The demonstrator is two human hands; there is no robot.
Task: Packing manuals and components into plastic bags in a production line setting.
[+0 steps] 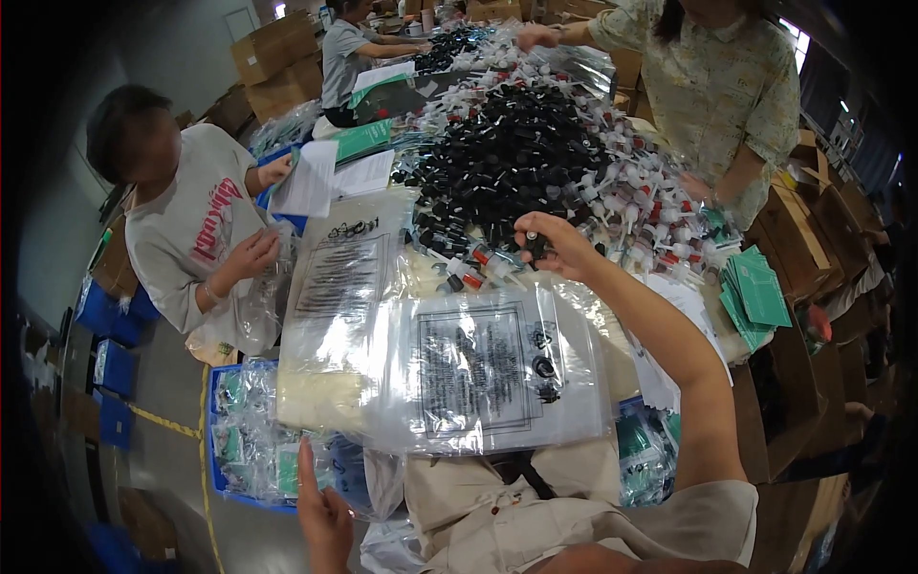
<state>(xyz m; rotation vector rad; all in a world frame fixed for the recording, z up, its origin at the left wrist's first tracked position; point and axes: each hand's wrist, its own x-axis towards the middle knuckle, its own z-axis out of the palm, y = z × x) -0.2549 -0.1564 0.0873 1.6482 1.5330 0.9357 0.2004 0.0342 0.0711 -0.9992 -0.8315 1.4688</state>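
My right hand reaches over the front of the pile, its fingers closed round a small black cylindrical part. Just beyond it rises a heap of black plastic parts. White and clear parts with red bands spread around that heap. At the lower left, my left hand is held low beside my lap with the index finger stretched out, and I see nothing in it. Between my hands lies a stack of clear printed plastic bags at the table's near edge, with another printed bag stack to its left.
A blue bin of bagged parts and green booklets stands below the table at left. Green booklets and white sheets lie on the right. One person at left holds papers; two others work across the table. Cardboard boxes stand at right.
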